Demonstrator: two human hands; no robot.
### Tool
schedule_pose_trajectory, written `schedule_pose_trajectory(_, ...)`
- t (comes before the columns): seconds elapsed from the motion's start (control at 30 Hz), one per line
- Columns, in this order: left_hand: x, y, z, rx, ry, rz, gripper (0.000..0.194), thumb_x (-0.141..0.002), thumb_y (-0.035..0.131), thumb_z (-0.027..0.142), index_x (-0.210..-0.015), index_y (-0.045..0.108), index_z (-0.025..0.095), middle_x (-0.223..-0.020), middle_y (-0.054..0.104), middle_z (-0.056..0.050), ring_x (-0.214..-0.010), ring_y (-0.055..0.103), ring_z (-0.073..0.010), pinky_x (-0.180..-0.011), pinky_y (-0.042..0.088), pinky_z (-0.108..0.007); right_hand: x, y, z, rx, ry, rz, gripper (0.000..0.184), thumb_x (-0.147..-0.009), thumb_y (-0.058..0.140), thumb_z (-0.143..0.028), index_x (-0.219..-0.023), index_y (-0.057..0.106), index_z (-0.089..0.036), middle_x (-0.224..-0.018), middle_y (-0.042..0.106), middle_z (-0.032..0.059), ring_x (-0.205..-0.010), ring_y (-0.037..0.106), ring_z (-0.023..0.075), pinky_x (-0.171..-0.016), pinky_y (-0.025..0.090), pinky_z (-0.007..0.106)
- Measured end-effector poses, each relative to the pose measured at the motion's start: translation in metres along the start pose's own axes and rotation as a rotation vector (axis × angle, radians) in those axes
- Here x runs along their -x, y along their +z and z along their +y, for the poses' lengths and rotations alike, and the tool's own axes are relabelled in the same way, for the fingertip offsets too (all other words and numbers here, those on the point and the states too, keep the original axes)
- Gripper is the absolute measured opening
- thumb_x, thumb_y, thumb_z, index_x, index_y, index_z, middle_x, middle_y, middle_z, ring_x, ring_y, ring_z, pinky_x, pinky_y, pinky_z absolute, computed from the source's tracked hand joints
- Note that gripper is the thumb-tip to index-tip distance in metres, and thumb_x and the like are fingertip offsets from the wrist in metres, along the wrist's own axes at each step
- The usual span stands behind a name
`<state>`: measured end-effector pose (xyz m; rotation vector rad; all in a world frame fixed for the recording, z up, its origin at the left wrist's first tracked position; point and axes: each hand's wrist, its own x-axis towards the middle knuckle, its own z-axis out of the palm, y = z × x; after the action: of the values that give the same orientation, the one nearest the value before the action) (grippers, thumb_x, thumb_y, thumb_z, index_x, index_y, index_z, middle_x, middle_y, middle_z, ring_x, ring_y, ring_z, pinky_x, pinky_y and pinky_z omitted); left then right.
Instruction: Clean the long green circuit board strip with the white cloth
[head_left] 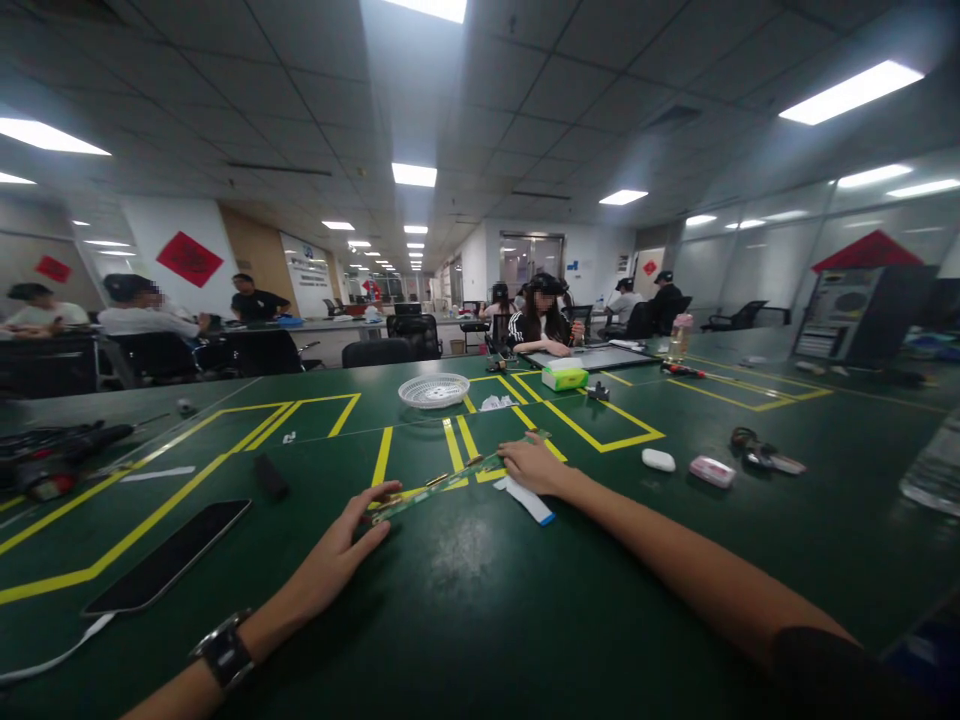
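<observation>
long green circuit strip [429, 492] sits in front of the wearer, slanting across the near ends of the yellow tape lines [382, 455], left end nearer; can't tell if it's flat on the table [465, 620] or slightly raised. left hand [349, 535] is at the near end, thumb and fingers parted around it, narrow gap; can't tell if they pinch. right hand [536, 467] is over the far end, fingers bent down on it; underside hidden, so grip unclear. step in hand looks like positioning or steadying the strip by both ends. next move calls for keeping both ends level and supported; a thin strip probably flexes, so no twisting. mind the white ribbon [525, 497] with the blue tip just under the right hand, easy to drag. further out: white basket [433, 391] beyond the strip, phone [169, 555] left, white case [658, 460] and keys [765, 452] right, all apart from it.
</observation>
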<state>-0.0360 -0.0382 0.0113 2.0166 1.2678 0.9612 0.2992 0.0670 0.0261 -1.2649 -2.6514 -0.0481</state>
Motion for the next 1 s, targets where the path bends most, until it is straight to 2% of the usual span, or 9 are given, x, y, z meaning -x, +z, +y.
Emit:
schedule_pose_trajectory(0.1,0.000,0.001,0.001,-0.059,0.034,-0.024,0.049,-0.100,0.041,0.047,-0.146,0.038,0.029,-0.148,0.044,-0.008,-0.135,0.042,-0.0310,-0.108,0.038,-0.050,0.002,-0.003,0.042,0.044,0.167,0.010,0.042,-0.098,0.032,-0.024,-0.124,0.063,-0.014,-0.137,0.058,0.0167,-0.129,0.052,0.0276,-0.112,0.023,0.056)
schedule_pose_trajectory(0.2,0.000,0.002,-0.001,-0.136,0.066,-0.067,0.049,-0.100,0.043,0.045,-0.146,0.037,0.030,-0.147,0.045,-0.009,-0.133,0.045,-0.0312,-0.107,0.041,-0.051,0.006,-0.005,0.064,0.063,0.263,-0.007,0.044,-0.098,0.033,-0.031,-0.130,0.060,-0.014,-0.141,0.055,0.0171,-0.131,0.049,0.0299,-0.111,0.024,0.057)
schedule_pose_trajectory(0.4,0.003,0.005,-0.001,-0.243,0.137,-0.079,0.050,-0.099,0.047,0.045,-0.146,0.038,0.031,-0.147,0.045,-0.009,-0.133,0.046,-0.0309,-0.108,0.040,-0.051,0.006,0.002,0.067,0.042,0.331,-0.082,0.055,-0.100,0.027,-0.040,-0.145,0.045,-0.015,-0.154,0.038,0.0148,-0.143,0.032,0.0275,-0.115,0.017,0.051)
schedule_pose_trajectory(0.57,0.003,0.007,-0.001,-0.262,0.139,-0.115,0.050,-0.099,0.047,0.043,-0.146,0.035,0.031,-0.149,0.042,-0.009,-0.135,0.043,-0.0285,-0.113,0.034,-0.051,0.007,0.005,0.070,0.008,0.370,-0.124,0.068,-0.099,0.023,-0.054,-0.153,0.031,-0.014,-0.160,0.025,0.0140,-0.147,0.023,0.0296,-0.115,0.019,0.051)
schedule_pose_trajectory(0.7,0.003,0.006,-0.003,-0.269,0.143,-0.096,0.050,-0.099,0.048,0.041,-0.146,0.036,0.030,-0.148,0.043,-0.008,-0.135,0.044,-0.0279,-0.114,0.034,-0.049,0.008,-0.001,0.071,0.031,0.355,-0.098,0.065,-0.099,0.024,-0.054,-0.150,0.038,-0.016,-0.158,0.031,0.0140,-0.145,0.027,0.0297,-0.114,0.018,0.052)
schedule_pose_trajectory(0.83,0.003,0.003,0.004,-0.239,0.166,-0.025,0.045,-0.099,0.047,0.037,-0.143,0.043,0.029,-0.146,0.047,-0.008,-0.132,0.046,-0.0284,-0.112,0.037,-0.048,0.001,-0.013,0.067,0.100,0.357,-0.023,0.055,-0.102,0.022,-0.041,-0.147,0.042,-0.018,-0.154,0.035,0.0161,-0.143,0.029,0.0303,-0.113,0.020,0.052)
schedule_pose_trajectory(1.0,0.003,0.002,0.018,-0.235,0.191,0.076,0.038,-0.097,0.046,0.034,-0.132,0.053,0.023,-0.139,0.053,-0.009,-0.130,0.047,-0.0296,-0.113,0.033,-0.051,-0.022,-0.019,0.047,0.122,0.317,-0.058,0.054,-0.103,0.024,-0.043,-0.125,0.065,-0.016,-0.121,0.062,0.0223,-0.118,0.055,0.0369,-0.098,0.034,0.060)
